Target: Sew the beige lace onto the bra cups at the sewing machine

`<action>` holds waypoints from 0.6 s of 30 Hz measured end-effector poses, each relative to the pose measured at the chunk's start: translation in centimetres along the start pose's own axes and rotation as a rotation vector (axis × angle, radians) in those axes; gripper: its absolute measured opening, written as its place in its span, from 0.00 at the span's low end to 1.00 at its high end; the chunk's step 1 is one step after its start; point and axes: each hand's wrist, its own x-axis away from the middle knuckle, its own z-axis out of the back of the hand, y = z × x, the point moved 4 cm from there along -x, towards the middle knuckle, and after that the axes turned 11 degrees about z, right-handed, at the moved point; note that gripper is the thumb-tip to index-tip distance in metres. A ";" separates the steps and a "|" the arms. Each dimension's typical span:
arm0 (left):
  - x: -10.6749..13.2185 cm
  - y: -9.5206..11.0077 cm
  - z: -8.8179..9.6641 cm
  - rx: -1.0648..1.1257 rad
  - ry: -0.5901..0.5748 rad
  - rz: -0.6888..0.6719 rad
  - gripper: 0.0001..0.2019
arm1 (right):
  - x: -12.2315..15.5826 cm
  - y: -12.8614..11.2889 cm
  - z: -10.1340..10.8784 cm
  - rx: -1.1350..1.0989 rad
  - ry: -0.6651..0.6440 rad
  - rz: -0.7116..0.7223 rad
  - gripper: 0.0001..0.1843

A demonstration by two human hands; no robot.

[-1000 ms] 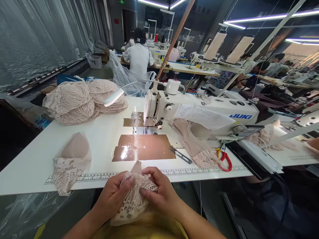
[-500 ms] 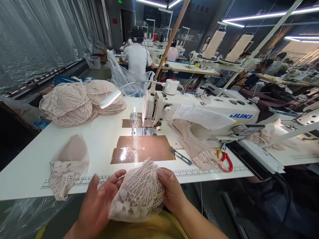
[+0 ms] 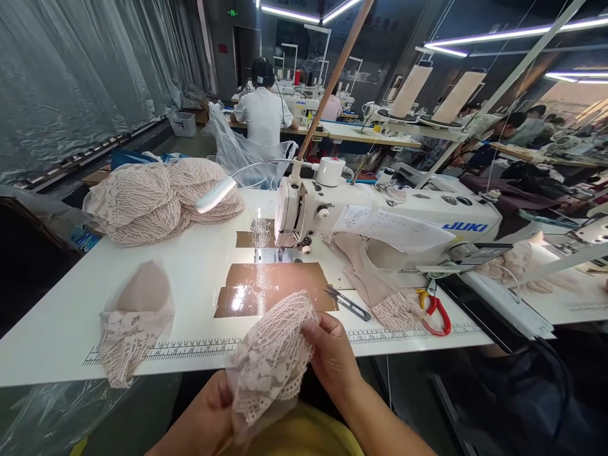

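A beige lace bra cup (image 3: 273, 354) with a scalloped edge is held up in front of the table edge. My left hand (image 3: 211, 408) is closed on its lower left end. At its upper right edge, my right hand (image 3: 330, 351) pinches the lace between thumb and fingers. Behind the cup stands a white sewing machine (image 3: 370, 209), its needle area over a brown taped patch (image 3: 278, 285). Thread snips (image 3: 349, 304) lie on the right of that patch. Another lace cup piece (image 3: 137, 316) rests on the table to the left.
Stacked lace cups (image 3: 161, 199) sit at the back left under a lamp (image 3: 216, 194). Beige pieces (image 3: 375, 285) lie beneath the machine arm, near red-handled scissors (image 3: 437, 316). A printed ruler (image 3: 199, 349) runs along the table edge. A person in white (image 3: 263, 114) sits ahead.
My left hand has gone from open, with fingers spread, to closed on the cup's lower end. The cup has turned more upright and shifted slightly right. The view has shifted a little.
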 end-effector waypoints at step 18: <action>0.6 5.0 2.7 -0.754 0.434 -0.262 0.26 | 0.8 -0.8 -3.5 0.548 -0.493 0.231 0.12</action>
